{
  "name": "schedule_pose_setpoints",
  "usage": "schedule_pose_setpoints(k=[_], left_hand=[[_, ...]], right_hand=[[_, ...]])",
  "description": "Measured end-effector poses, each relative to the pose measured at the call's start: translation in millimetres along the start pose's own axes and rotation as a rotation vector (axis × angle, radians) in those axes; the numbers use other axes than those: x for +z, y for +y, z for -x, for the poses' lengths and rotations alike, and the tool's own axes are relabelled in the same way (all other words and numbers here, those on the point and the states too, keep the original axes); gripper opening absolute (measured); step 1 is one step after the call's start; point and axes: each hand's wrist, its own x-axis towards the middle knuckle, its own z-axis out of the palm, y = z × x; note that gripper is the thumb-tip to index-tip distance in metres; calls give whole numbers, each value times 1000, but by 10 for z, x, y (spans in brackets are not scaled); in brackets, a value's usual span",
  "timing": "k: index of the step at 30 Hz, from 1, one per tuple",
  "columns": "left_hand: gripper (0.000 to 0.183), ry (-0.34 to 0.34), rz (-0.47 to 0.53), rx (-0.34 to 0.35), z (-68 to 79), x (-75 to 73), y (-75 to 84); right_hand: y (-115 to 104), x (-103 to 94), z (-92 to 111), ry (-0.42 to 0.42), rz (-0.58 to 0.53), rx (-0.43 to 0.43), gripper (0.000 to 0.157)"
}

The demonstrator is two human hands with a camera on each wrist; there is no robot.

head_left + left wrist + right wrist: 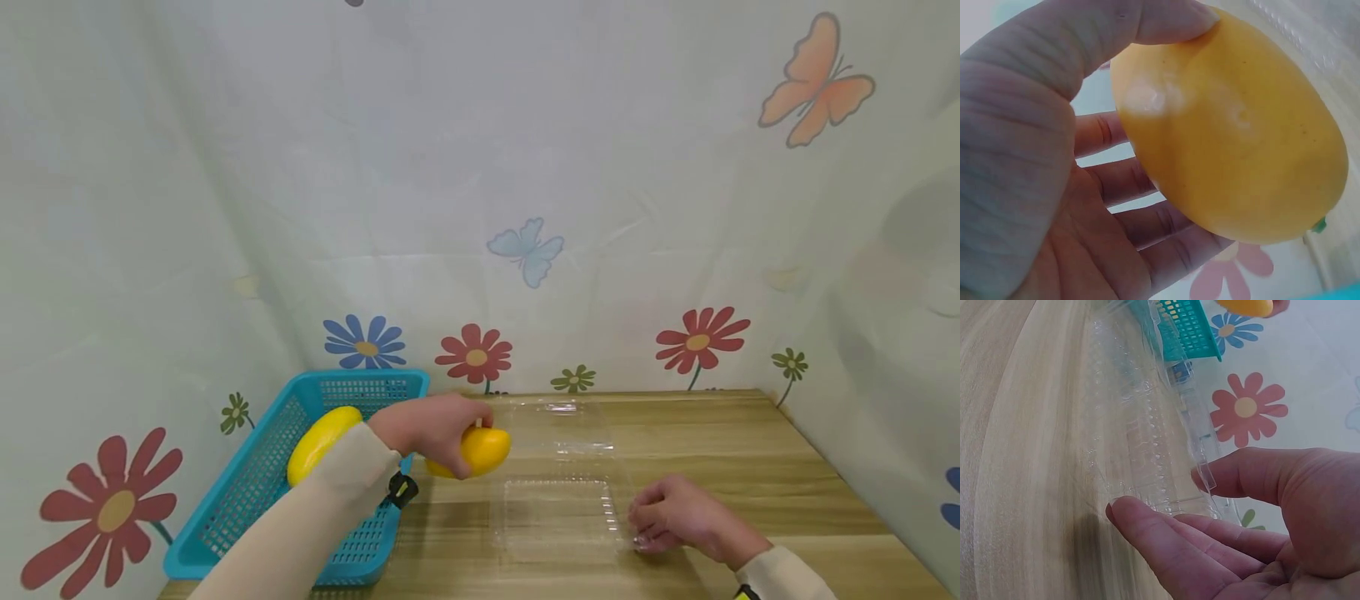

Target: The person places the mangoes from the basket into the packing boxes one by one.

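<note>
My left hand (438, 429) grips a yellow-orange mango (486, 450) and holds it up between the basket and the clear plastic box. In the left wrist view the thumb presses one side of the mango (1235, 137), with the other fingers behind it and a small green stem at its end. A transparent plastic clamshell box (558, 521) stands on the table with its lid folded back toward the wall. With thumb and fingers my right hand (678, 517) holds the box's near right edge. In the right wrist view the thumb meets the rim of the box (1141, 425).
A blue plastic basket (225, 475) with mesh sides stands at the left of the wooden table (697, 442). Inside it lies a larger yellow fruit (322, 442), partly covered by the left sleeve. A pale curtain (420, 167) with flowers and butterflies surrounds the table.
</note>
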Motion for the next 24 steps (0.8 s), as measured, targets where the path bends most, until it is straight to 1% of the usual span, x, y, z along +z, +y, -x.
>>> schedule_pose_setpoints(k=[7, 15, 24], left_hand=[[51, -27, -6, 45, -243, 130, 132], [47, -34, -1, 95, -485, 233, 306], [49, -16, -14, 105, -682, 393, 441]], right_hand=[[34, -7, -14, 4, 2, -5, 25], [56, -21, -25, 5, 4, -13, 26], [40, -18, -11, -2, -10, -19, 27]])
